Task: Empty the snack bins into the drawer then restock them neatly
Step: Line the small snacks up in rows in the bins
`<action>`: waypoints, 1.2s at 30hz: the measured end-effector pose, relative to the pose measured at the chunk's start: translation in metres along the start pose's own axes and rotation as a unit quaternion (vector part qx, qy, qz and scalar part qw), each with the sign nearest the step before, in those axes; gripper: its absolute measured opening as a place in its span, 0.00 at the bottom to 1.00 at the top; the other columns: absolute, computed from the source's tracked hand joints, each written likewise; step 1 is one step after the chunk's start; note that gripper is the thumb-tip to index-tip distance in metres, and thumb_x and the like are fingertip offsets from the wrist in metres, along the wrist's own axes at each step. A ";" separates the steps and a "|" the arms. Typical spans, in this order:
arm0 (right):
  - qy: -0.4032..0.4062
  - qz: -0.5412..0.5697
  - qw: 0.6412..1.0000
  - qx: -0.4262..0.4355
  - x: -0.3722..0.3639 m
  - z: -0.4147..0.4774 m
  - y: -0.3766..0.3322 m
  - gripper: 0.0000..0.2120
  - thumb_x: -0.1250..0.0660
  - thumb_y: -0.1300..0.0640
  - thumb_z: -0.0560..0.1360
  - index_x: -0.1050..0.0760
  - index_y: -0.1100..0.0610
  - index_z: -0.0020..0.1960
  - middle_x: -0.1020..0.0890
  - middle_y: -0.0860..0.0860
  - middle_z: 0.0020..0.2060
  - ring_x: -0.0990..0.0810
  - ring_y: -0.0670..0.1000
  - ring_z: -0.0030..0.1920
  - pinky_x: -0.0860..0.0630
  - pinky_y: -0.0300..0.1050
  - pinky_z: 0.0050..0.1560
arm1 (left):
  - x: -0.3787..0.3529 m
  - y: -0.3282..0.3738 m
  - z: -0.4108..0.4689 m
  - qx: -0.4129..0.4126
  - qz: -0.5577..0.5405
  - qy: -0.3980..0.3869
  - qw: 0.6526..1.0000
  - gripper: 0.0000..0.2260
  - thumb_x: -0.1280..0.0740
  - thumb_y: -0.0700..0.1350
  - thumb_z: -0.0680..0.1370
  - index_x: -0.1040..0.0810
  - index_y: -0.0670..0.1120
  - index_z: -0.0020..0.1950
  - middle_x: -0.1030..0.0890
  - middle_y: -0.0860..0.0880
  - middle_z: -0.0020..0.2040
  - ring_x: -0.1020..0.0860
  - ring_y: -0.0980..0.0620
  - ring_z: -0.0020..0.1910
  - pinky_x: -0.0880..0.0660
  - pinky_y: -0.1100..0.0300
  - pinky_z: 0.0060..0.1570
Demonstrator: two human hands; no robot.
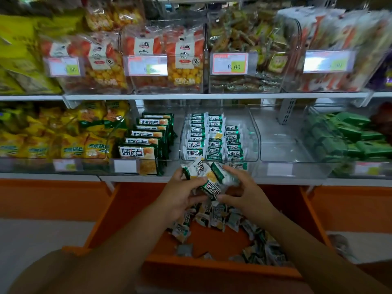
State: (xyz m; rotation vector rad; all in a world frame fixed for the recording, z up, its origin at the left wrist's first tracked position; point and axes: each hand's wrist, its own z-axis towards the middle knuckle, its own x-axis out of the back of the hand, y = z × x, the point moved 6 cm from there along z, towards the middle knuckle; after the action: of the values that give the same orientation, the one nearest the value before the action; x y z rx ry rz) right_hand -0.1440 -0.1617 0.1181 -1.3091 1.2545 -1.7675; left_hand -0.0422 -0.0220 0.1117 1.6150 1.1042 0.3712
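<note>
Between my left hand (182,194) and my right hand (244,192) is a bunch of small white-and-green snack packets (209,177), gripped from both sides just in front of the clear middle bin (252,132). That bin holds three neat rows of the same packets (212,136). Below my hands the orange drawer (118,209) stands pulled out, with several loose packets (214,217) heaped inside.
An empty clear bin (282,139) stands to the right of the middle one, then a bin of green packs (350,136). To the left are larger green-and-white packs (146,141) and yellow bags (63,136). The upper shelf (191,96) carries full bins with price tags.
</note>
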 end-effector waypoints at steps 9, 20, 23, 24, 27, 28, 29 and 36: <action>0.061 0.170 0.980 -0.089 0.029 0.030 0.016 0.13 0.36 0.51 0.78 0.24 0.47 0.62 0.17 0.44 0.55 0.18 0.47 0.56 0.22 0.47 0.57 | 0.006 0.027 0.043 -0.019 0.018 -0.026 0.999 0.39 0.25 0.37 0.72 0.40 0.52 0.78 0.19 0.43 0.61 0.15 0.44 0.48 0.18 0.51 0.44; 0.128 0.123 0.981 -0.080 0.041 0.096 0.016 0.08 0.31 0.56 0.76 0.23 0.58 0.53 0.15 0.53 0.46 0.15 0.49 0.46 0.21 0.41 0.44 | 0.035 0.058 0.085 -0.071 0.046 -0.019 0.996 0.28 0.27 0.39 0.74 0.31 0.51 0.71 0.20 0.46 0.62 0.15 0.46 0.49 0.18 0.51 0.46; 0.142 0.023 0.989 -0.044 0.049 0.132 0.005 0.06 0.30 0.54 0.76 0.23 0.56 0.49 0.17 0.50 0.41 0.17 0.42 0.42 0.24 0.36 0.44 | 0.052 0.069 0.090 -0.081 0.035 0.005 0.996 0.23 0.28 0.38 0.74 0.29 0.51 0.67 0.19 0.47 0.60 0.15 0.47 0.49 0.18 0.51 0.47; 0.144 -0.024 0.988 -0.046 0.051 0.146 0.006 0.06 0.31 0.54 0.76 0.25 0.56 0.45 0.19 0.49 0.37 0.20 0.40 0.38 0.28 0.31 0.40 | 0.058 0.071 0.090 -0.087 0.035 0.012 0.996 0.21 0.28 0.38 0.75 0.28 0.51 0.65 0.18 0.47 0.58 0.15 0.47 0.49 0.18 0.51 0.46; 0.174 -0.099 0.975 -0.097 0.064 0.189 0.034 0.14 0.29 0.54 0.74 0.31 0.61 0.41 0.23 0.59 0.36 0.23 0.52 0.37 0.31 0.40 0.36 | 0.068 0.075 0.091 -0.092 0.035 0.022 0.995 0.18 0.29 0.38 0.75 0.26 0.51 0.63 0.16 0.48 0.54 0.15 0.46 0.49 0.18 0.53 0.45; 0.175 -0.097 0.973 -0.116 0.067 0.201 0.045 0.14 0.28 0.54 0.73 0.30 0.61 0.42 0.22 0.61 0.39 0.21 0.57 0.40 0.30 0.43 0.39 | 0.069 0.075 0.092 -0.091 0.037 0.024 0.995 0.18 0.29 0.38 0.75 0.25 0.51 0.62 0.16 0.49 0.53 0.15 0.46 0.49 0.18 0.53 0.45; 0.164 -0.096 0.974 -0.125 0.067 0.213 0.055 0.13 0.27 0.54 0.72 0.30 0.59 0.44 0.21 0.60 0.41 0.20 0.58 0.44 0.27 0.47 0.44 | 0.069 0.075 0.092 -0.089 0.039 0.022 0.995 0.17 0.29 0.38 0.75 0.25 0.51 0.62 0.15 0.50 0.52 0.15 0.46 0.49 0.18 0.52 0.46; 0.116 -0.170 0.969 -0.140 0.054 0.250 0.068 0.11 0.27 0.54 0.73 0.29 0.57 0.43 0.24 0.52 0.35 0.23 0.55 0.43 0.26 0.46 0.45 | 0.061 0.075 0.094 -0.093 0.051 0.009 0.994 0.18 0.30 0.38 0.74 0.25 0.51 0.61 0.15 0.51 0.52 0.15 0.47 0.49 0.17 0.53 0.45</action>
State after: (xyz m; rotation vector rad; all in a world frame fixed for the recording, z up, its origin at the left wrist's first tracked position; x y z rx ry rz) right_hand 0.0688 -0.3171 0.0919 -1.5884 1.5242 -2.0881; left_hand 0.0918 -0.0265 0.1270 1.5085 0.9720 0.5416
